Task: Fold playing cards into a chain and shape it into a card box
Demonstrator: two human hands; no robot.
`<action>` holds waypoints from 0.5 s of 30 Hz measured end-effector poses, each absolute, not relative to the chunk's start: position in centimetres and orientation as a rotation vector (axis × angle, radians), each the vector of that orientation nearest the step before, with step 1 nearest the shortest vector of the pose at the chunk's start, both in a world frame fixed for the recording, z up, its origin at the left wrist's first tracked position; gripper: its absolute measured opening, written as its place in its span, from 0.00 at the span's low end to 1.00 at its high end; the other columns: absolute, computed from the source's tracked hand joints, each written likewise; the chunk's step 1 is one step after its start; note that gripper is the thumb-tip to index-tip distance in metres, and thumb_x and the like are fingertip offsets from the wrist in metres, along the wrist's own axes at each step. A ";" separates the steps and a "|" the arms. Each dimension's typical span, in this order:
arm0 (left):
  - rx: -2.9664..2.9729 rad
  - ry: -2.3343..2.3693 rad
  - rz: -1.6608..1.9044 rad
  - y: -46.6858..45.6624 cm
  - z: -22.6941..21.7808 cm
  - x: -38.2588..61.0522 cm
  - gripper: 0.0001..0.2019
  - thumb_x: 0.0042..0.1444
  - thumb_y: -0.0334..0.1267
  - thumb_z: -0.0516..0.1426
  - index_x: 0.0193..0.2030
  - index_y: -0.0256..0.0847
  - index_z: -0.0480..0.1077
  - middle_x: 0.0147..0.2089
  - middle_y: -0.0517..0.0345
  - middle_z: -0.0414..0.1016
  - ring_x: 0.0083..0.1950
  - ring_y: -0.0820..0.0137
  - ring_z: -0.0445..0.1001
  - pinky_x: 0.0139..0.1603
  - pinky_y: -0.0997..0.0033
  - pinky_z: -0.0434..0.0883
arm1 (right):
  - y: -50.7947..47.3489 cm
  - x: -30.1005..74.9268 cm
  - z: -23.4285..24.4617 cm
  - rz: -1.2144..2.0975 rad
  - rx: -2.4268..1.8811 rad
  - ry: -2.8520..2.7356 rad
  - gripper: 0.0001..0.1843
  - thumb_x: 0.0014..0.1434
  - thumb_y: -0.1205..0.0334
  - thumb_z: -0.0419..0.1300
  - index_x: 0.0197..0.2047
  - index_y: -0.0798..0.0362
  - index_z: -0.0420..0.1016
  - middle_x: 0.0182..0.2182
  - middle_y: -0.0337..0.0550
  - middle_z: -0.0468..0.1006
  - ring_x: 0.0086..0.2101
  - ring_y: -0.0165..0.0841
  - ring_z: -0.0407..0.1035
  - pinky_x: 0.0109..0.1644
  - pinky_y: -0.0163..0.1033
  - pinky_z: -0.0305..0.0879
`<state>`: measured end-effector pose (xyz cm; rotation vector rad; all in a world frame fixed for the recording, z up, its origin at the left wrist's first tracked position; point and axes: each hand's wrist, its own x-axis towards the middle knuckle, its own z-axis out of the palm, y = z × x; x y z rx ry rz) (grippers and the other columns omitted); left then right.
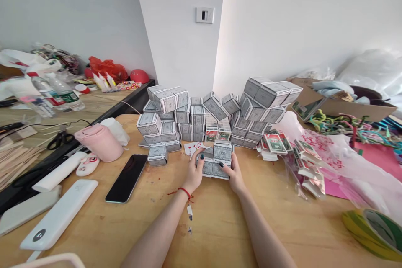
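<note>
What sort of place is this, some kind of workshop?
Probably a cluttered home workroom or craft room: a wooden table holds stacked boxes of playing cards, with colourful pipe cleaners by a cardboard box and wooden sticks nearby.

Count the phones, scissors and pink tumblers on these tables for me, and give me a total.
Phone: 1
Scissors: 1
Pink tumbler: 1
Total: 3
</note>
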<state>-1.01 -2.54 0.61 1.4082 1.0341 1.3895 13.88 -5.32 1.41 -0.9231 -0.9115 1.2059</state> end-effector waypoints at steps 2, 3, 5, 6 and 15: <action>1.403 1.049 1.392 -2.6 0.8 -1.0 0.15 0.55 0.45 0.50 0.45 0.41 0.67 0.49 0.51 0.69 0.54 0.64 0.64 0.57 0.62 0.56 | -5.2 13.9 1.2 1.213 -0.937 -0.880 0.29 0.42 0.57 0.65 0.48 0.46 0.63 0.44 0.40 0.73 0.43 0.39 0.66 0.46 0.42 0.63; 1.395 1.055 1.386 -2.7 1.0 -1.0 0.14 0.54 0.46 0.51 0.43 0.41 0.68 0.47 0.51 0.70 0.52 0.64 0.65 0.56 0.62 0.57 | -5.2 13.9 1.1 1.213 -0.942 -0.866 0.29 0.41 0.58 0.65 0.48 0.46 0.64 0.44 0.39 0.73 0.43 0.39 0.66 0.46 0.42 0.63; 1.377 1.062 1.370 -2.8 1.1 -1.0 0.13 0.53 0.47 0.52 0.39 0.42 0.68 0.42 0.53 0.71 0.47 0.64 0.67 0.53 0.63 0.60 | -5.1 14.0 1.0 1.210 -0.943 -0.852 0.29 0.40 0.58 0.66 0.47 0.46 0.64 0.43 0.39 0.74 0.43 0.39 0.67 0.45 0.42 0.63; 1.367 1.064 1.365 -2.8 1.2 -1.0 0.13 0.53 0.47 0.52 0.38 0.42 0.69 0.39 0.54 0.71 0.45 0.64 0.67 0.51 0.63 0.61 | -5.1 14.0 1.0 1.212 -0.941 -0.852 0.29 0.39 0.59 0.66 0.47 0.46 0.64 0.42 0.39 0.74 0.42 0.39 0.67 0.45 0.43 0.63; 1.410 1.054 1.316 -2.8 1.4 -1.2 0.12 0.52 0.47 0.52 0.32 0.41 0.69 0.34 0.54 0.70 0.41 0.64 0.67 0.49 0.64 0.61 | -5.2 14.2 0.3 1.160 -0.955 -0.924 0.24 0.44 0.53 0.63 0.46 0.47 0.66 0.42 0.41 0.74 0.43 0.39 0.67 0.47 0.43 0.62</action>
